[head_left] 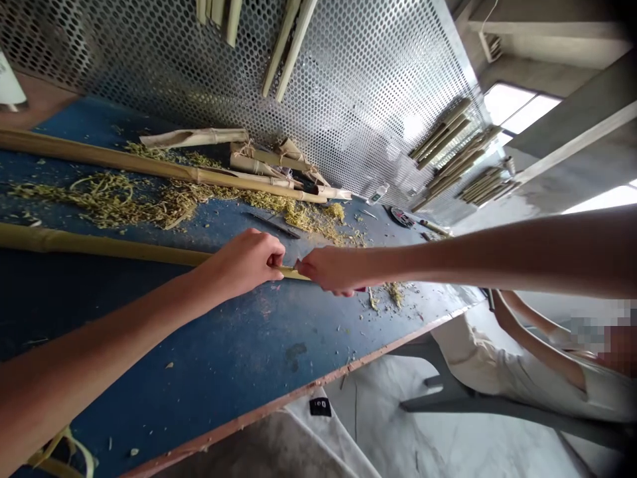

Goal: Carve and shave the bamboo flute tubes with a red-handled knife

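A long green-yellow bamboo pole (124, 249) lies along the blue table, coming in from the left edge. My left hand (253, 262) is closed round it close to its right end. Just to the right, my right hand (328, 269) is shut on a small knife (297, 263), mostly hidden by the fingers. A bit of its blade shows at the bamboo by my thumb, and a reddish end sticks out below the palm. The pole's far end is covered by my right hand.
Behind lie another bamboo pole (164, 169), cut bamboo pieces (259, 159) and heaps of shavings (114, 199). A thin dark tool (273, 226) rests nearby. A perforated metal panel (358, 86) holds bamboo lengths. Another person (522, 372) sits at right, beyond the table edge (318, 384).
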`<state>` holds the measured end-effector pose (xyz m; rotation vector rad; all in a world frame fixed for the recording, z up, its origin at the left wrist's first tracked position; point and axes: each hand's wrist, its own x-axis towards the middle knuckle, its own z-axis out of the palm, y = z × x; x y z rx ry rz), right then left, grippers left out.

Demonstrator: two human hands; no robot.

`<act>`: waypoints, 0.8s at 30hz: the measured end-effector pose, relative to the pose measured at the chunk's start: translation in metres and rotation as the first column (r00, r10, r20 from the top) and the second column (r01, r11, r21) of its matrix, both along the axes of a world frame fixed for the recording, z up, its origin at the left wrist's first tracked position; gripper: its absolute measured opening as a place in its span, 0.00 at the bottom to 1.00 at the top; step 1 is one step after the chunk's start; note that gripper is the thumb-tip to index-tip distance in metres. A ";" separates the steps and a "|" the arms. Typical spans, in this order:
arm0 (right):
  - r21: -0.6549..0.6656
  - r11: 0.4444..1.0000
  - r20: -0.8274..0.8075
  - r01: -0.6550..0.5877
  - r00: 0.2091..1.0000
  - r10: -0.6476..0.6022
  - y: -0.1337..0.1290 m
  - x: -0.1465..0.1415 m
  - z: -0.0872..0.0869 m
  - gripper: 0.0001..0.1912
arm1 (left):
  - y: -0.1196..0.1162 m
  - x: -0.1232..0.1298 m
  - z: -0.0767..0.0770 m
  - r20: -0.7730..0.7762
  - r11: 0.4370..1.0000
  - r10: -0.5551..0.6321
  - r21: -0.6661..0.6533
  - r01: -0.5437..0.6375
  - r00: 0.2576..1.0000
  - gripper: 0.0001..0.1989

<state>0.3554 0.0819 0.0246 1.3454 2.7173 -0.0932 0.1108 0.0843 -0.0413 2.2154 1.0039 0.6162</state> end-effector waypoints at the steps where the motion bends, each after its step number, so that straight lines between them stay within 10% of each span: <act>1: -0.068 0.998 0.040 0.004 0.999 -0.001 -0.003 0.001 -0.001 0.23 | 0.000 0.000 0.000 0.001 1.000 0.001 0.005 -0.001 1.000 0.13; 10: -0.252 0.961 0.294 -0.117 0.937 0.191 0.012 -0.019 0.025 0.20 | 0.001 -0.002 -0.003 -0.019 0.999 -0.011 0.036 0.011 1.000 0.14; 18: -0.115 0.911 0.065 -0.396 0.912 0.405 0.039 -0.014 0.053 0.12 | -0.002 -0.003 0.000 -0.052 1.000 0.005 0.012 -0.005 0.999 0.15; 24: 0.266 0.958 -0.292 -0.108 0.938 0.186 0.036 0.009 0.051 0.22 | -0.004 -0.005 0.000 -0.079 1.000 0.018 -0.009 -0.019 0.997 0.14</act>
